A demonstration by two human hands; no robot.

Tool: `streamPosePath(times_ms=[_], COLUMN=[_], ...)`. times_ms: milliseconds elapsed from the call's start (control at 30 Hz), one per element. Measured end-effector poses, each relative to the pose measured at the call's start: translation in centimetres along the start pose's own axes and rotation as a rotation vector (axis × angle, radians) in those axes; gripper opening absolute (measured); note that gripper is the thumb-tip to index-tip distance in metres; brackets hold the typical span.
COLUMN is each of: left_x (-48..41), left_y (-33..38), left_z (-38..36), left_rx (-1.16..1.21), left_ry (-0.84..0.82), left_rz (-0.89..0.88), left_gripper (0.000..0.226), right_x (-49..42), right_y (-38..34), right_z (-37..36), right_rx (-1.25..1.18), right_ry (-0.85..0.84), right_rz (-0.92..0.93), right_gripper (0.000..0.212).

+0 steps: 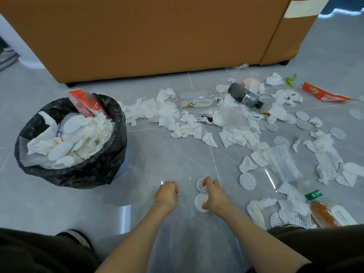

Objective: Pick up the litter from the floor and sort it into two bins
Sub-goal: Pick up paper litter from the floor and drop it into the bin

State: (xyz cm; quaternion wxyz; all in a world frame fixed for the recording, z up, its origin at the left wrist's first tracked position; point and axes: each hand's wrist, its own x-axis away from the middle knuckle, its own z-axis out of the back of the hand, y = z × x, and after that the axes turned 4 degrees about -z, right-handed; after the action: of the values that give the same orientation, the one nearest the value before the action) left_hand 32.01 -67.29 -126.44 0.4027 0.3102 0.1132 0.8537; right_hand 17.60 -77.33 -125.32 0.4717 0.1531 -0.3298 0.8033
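My left hand (167,194) hovers low over the grey floor, fingers curled, with a small silvery scrap (179,192) sticking out of them. My right hand (213,194) lies just to its right. Its fingertips rest on a printed round disc (200,185) and its thumb on a plain white disc (199,201), both flat on the floor. A bin lined with a black bag (118,123) stands to the left, heaped with tissues, white discs and a red packet. Crumpled tissues (157,111), more printed discs (247,181) and bottles are scattered to the right.
An orange-brown sofa (157,36) closes off the back. The litter includes a clear bottle (197,101), a dark bottle (244,96), an orange wrapper (325,94), a clear plastic bag (283,162) and a tea bottle (323,211). Only one bin shows.
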Motion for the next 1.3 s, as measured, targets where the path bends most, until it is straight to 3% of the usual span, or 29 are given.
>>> streamPosePath(times_ms=[233,333,433,667,767,867,1067,1300], left_x=[0.6,0.8,0.9,0.8,0.4,-0.3,-1.9,-3.3], left_y=[-0.5,-0.5,-0.8,-0.2,0.3,1.1,2.3,1.8], left_z=[0.1,0.1,0.1,0.6,0.8,1.2,1.5,0.8], left_rx=[-0.015,0.006,0.034,0.125,0.151,0.181,0.205,0.150], left_ry=[-0.001,0.000,0.016,0.056,0.085,0.099,0.106,0.054], left_rz=[-0.009,-0.021,-0.025,-0.013,-0.037,-0.080,-0.152,-0.183], left_gripper=[0.019,0.013,0.014,0.019,0.018,0.018,0.018,0.028], right_x=[1.1,1.4,1.3,1.4,0.8,-0.4,-2.2,-2.6], right_y=[-0.4,-0.1,0.3,0.6,-0.2,-1.1,-1.4,-1.0], right_z=[-0.9,-1.1,-1.1,-0.6,0.7,2.6,3.6,2.4], right_rx=[0.114,0.012,-0.113,-0.270,-0.422,-0.484,-0.290,-0.040], right_ry=[0.122,0.151,0.137,0.010,0.074,0.142,0.030,0.026], right_rz=[-0.040,-0.061,-0.070,-0.060,-0.083,-0.084,-0.059,-0.046], right_gripper=[0.051,0.043,0.048,0.047,0.039,0.046,0.069,0.058])
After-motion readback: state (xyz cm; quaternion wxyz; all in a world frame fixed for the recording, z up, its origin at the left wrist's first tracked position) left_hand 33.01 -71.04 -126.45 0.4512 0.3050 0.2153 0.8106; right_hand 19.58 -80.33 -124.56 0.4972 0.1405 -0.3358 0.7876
